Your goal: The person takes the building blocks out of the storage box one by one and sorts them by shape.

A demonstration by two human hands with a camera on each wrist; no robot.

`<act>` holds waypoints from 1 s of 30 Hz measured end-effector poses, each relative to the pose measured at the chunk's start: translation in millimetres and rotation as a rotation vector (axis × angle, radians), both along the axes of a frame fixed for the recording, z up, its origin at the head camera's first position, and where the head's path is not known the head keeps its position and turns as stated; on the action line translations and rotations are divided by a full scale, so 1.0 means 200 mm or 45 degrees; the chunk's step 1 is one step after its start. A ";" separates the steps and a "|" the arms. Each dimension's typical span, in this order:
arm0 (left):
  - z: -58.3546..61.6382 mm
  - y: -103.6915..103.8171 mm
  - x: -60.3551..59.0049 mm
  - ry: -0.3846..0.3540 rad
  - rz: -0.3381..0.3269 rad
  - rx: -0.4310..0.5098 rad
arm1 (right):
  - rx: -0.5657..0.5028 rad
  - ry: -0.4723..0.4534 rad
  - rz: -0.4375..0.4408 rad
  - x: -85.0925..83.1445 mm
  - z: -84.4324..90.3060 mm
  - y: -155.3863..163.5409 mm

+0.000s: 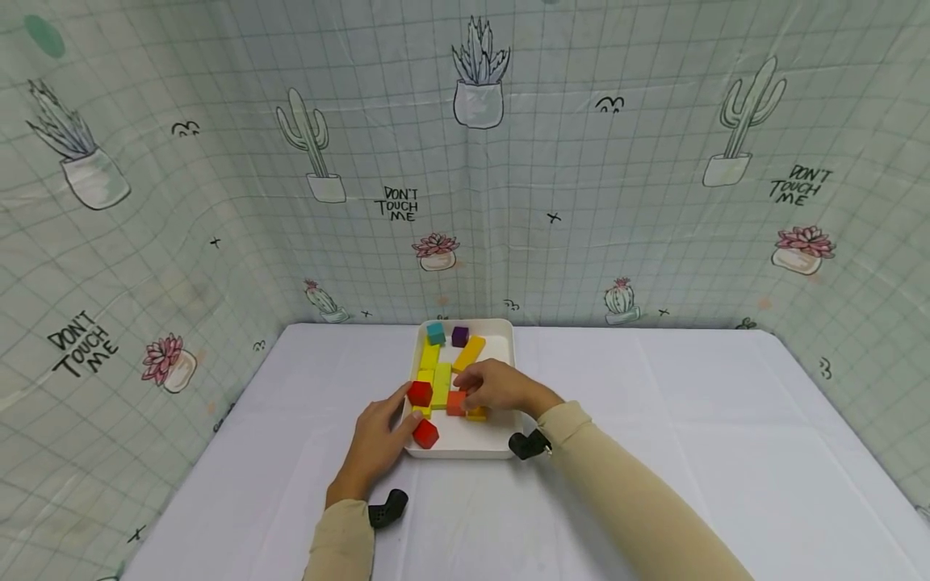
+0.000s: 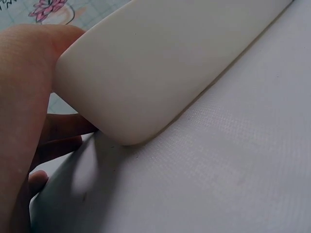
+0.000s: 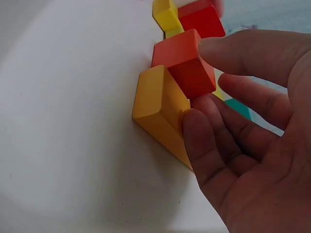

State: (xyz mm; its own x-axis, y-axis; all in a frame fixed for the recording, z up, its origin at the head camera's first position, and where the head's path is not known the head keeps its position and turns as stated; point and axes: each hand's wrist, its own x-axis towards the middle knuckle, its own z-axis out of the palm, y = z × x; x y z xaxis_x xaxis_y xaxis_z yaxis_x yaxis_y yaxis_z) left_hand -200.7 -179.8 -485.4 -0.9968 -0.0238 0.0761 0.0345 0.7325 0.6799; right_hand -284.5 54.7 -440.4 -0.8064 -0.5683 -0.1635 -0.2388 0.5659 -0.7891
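Observation:
In the head view, a white tray [image 1: 479, 449] holds coloured blocks. My left hand [image 1: 378, 436] grips its left wall; the left wrist view shows the fingers outside the tray's wall [image 2: 150, 63]. Beside the thumb and index finger lie two red blocks, one upper [image 1: 420, 394] and one lower [image 1: 425, 434]. Over the tray's right part is my right hand [image 1: 501, 387]. Its thumb touches an orange-red block [image 3: 187, 63] in the right wrist view. Another fingertip rests against an orange-yellow block [image 3: 155, 97]. The fingers are loosely bent, not closed round either block.
At the tray's far end are a teal block [image 1: 436, 333] and a purple block [image 1: 460, 336]. A long orange-yellow block [image 1: 469, 353] lies slanted nearby, with yellow blocks [image 1: 441, 386] along the left. A white cloth [image 1: 654, 403] covers the table, with a printed curtain [image 1: 552, 161] behind.

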 end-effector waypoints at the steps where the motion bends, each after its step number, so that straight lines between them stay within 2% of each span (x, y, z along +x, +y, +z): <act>1: 0.00 0.00 0.00 0.001 -0.001 0.002 | 0.007 -0.004 -0.005 0.00 0.00 0.00; 17: -0.01 0.01 0.00 0.006 0.013 0.006 | 0.077 -0.016 0.028 -0.02 0.03 0.00; 23: -0.01 0.01 0.00 0.008 0.018 0.004 | 0.051 -0.061 0.023 -0.02 0.03 0.00; 30: -0.01 0.00 0.01 0.020 -0.008 0.025 | 0.092 0.014 0.045 -0.02 0.00 -0.02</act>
State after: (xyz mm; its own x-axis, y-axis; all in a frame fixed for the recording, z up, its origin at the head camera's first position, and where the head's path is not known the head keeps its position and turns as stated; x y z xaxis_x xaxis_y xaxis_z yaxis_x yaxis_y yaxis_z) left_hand -199.4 -179.4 -487.2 -0.9957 -0.0193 0.0912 0.0496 0.7185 0.6938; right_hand -288.7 51.4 -440.2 -0.7881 -0.5835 -0.1960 -0.2683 0.6121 -0.7438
